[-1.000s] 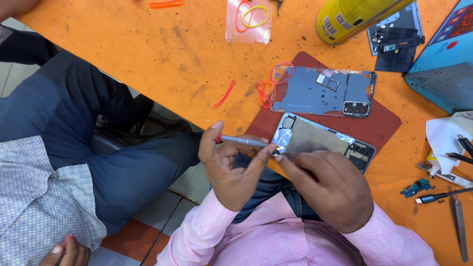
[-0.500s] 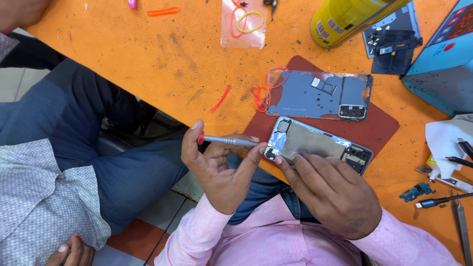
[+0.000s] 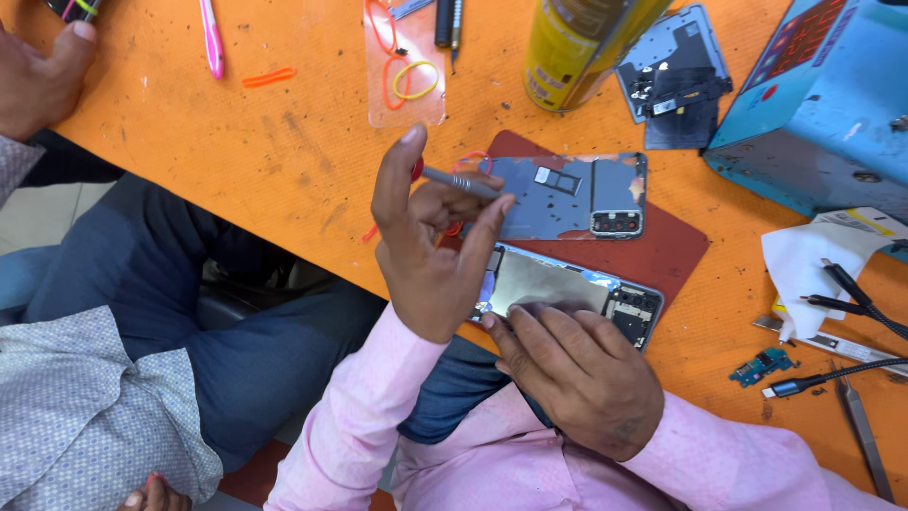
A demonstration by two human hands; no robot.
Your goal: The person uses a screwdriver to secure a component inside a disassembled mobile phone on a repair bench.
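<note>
My left hand is raised over the orange table edge and grips a thin grey screwdriver with a red end, its shaft pointing right. My right hand lies flat on an opened phone whose inner frame faces up, pressing it onto a dark red mat. Just beyond, on the same mat, lies the phone's detached back cover with its camera window.
A blue box-shaped device stands at the right, a yellow spray can at the top. Cables, white paper, tweezers and a small circuit part lie right. Another person's hand and legs are at left. Rubber bands lie on clear plastic.
My left hand has lifted up and away from the phone's corner with the screwdriver. The view has shifted closer; my right hand stays on the phone.
</note>
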